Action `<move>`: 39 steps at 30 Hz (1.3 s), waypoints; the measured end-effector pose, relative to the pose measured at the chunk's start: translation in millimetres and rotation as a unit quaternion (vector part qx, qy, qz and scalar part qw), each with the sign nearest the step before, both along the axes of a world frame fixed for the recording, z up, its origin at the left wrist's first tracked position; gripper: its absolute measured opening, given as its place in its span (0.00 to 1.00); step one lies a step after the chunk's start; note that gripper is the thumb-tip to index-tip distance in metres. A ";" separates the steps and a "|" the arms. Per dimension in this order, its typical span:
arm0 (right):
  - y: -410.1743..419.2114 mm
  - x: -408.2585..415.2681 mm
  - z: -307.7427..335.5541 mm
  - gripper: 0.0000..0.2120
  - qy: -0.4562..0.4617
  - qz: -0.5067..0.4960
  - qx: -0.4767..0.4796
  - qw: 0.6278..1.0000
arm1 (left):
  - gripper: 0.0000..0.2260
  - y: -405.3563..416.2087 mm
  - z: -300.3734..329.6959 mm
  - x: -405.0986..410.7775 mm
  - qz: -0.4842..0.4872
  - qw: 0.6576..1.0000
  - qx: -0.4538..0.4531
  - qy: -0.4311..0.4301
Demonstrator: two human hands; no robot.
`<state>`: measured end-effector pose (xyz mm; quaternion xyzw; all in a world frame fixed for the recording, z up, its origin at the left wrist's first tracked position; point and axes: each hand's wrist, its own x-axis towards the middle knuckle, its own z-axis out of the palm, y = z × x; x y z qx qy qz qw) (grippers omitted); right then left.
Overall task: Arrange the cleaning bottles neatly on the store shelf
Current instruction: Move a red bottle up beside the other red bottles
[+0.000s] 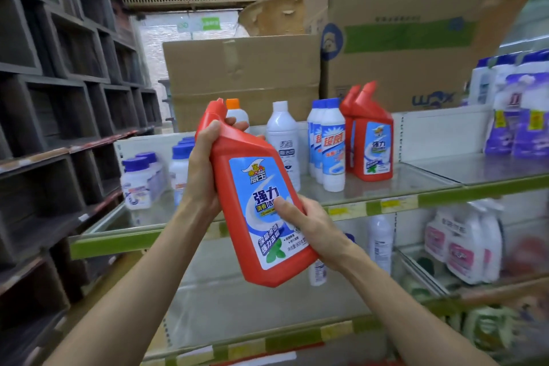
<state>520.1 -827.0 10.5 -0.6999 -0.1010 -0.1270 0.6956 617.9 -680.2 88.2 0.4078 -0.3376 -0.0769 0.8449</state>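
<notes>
Store shelving fills the view, with a glass shelf (416,184) holding 2 upright red bottles (372,140) and 3 blue-capped white bottles (329,145) beside them. Both hands grip 1 red cleaning bottle (255,196) before the shelf, tilted, angled neck pointing up-left: left hand (205,169) wrapped near the neck, right hand (309,226) clasping the lower body.

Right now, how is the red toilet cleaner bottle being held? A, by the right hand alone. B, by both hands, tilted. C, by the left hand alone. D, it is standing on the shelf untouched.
B: the left hand wraps the neck of the held red bottle while the right hand supports its lower body, with the bottle tilted in front of the shelf.
</notes>
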 end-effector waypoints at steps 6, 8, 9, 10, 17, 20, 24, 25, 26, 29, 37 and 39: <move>-87.2 -16.1 0.6 0.20 -0.006 -0.033 0.017 0.999 | 0.21 -90.5 7.8 -17.6 -0.004 0.999 0.035 0.014; -114.8 -18.9 3.9 0.19 -0.009 -0.037 0.018 0.999 | 0.23 -118.8 10.3 -20.5 0.017 0.999 0.046 0.010; -127.9 -20.1 5.4 0.19 -0.011 -0.038 0.016 0.999 | 0.23 -131.6 12.0 -22.6 0.029 0.998 0.048 0.013; -140.4 -20.6 6.0 0.19 -0.015 -0.041 0.017 0.999 | 0.26 -143.7 13.2 -23.9 0.041 0.998 0.054 0.011; -217.9 -27.9 -0.7 0.22 -0.020 -0.067 0.009 0.998 | 0.32 -222.5 -0.3 -34.7 0.116 0.988 0.101 -0.035; -241.0 -28.9 -3.0 0.21 -0.022 -0.062 0.001 0.998 | 0.32 -243.6 1.0 -39.3 0.129 0.985 0.105 -0.039; -261.9 -25.2 -5.6 0.24 -0.033 -0.034 0.023 0.999 | 0.30 -267.0 9.7 -40.5 0.127 0.983 0.108 -0.076; -265.9 -24.2 -5.6 0.26 -0.034 -0.030 0.030 0.999 | 0.26 -272.0 12.1 -40.3 0.120 0.984 0.104 -0.083; -270.0 -22.6 -5.5 0.27 -0.035 -0.028 0.037 0.998 | 0.23 -276.6 13.9 -38.7 0.111 0.985 0.101 -0.088; -282.7 -18.5 -3.6 0.25 -0.035 -0.023 0.050 0.998 | 0.21 -286.7 17.5 -41.5 0.086 0.987 0.096 -0.096; -305.0 -12.6 -4.9 0.28 -0.029 -0.016 0.073 0.997 | 0.18 -310.9 19.4 -37.6 0.072 0.982 0.098 -0.143; -312.7 -9.7 -2.6 0.27 -0.028 -0.020 0.067 0.997 | 0.18 -315.8 21.0 -34.7 0.087 0.978 0.103 -0.157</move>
